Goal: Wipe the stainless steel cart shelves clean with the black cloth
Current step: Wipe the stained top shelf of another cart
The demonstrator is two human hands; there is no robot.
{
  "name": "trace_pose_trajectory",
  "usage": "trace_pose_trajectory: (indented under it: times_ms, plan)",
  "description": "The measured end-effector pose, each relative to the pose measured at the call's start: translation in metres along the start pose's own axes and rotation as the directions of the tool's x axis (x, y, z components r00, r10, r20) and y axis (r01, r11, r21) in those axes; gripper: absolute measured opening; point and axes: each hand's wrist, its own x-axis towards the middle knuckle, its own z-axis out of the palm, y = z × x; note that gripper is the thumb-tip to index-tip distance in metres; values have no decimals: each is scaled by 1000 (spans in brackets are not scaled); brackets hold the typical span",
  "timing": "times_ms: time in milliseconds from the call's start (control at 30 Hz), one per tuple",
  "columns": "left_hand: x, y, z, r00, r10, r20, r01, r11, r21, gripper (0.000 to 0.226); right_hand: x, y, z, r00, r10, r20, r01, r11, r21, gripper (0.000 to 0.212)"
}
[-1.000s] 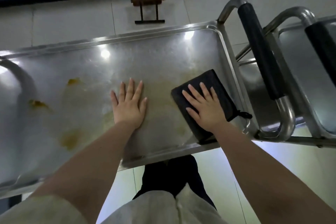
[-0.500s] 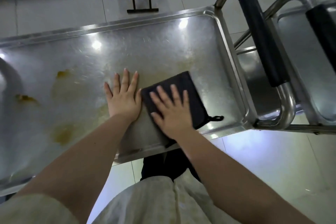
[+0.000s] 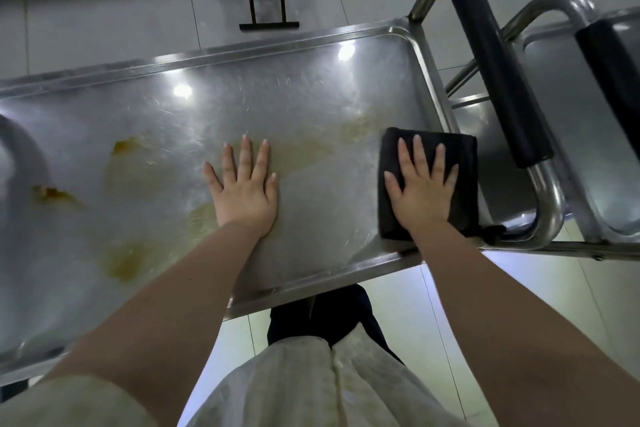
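At the shelf's (image 3: pixel 311 55) right end, the right hand (image 3: pixel 423 191) presses flat-fingered on the black cloth (image 3: pixel 464 163); yellow stains (image 3: pixel 124 146) lie leftward, beyond the flat, empty left hand (image 3: pixel 244 191).

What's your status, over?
Right hand flat on black cloth, right end of shelf. Left hand flat on bare steel. Yellow stains unwiped, left side. Nothing blocking.

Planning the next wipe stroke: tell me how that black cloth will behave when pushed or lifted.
The black cloth looks soft and folded into a pad, so lifted it would probably flop and unfold. Pressed flat under the right hand, it likely slides easily over the smooth steel shelf. Its corner loop might snag.
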Motion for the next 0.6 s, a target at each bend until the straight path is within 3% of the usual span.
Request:
trace_pose_trajectory:
  times_ms: [67,200,367,467,600]
  plan:
    - [1,5,1,1000,-1,-2,1,1000,-10,59,9,-36,-1,1000,-17,-2,18,999,32,66]
    - [2,16,0,1000,7,-6,-7,999,-35,59,10,-98,-3,961,-278,7,277,960,29,67]
    - [7,24,4,1000,5,-16,-6,999,-47,58,13,-82,-3,915,-403,9,402,915,44,65]
    - [13,34,5,1000,21,2,-21,998,-59,58,18,-43,-6,936,-352,-4,352,935,44,64]
    - [20,52,4,999,37,7,-36,997,-71,59,26,17,-10,986,-167,19,166,985,41,66]
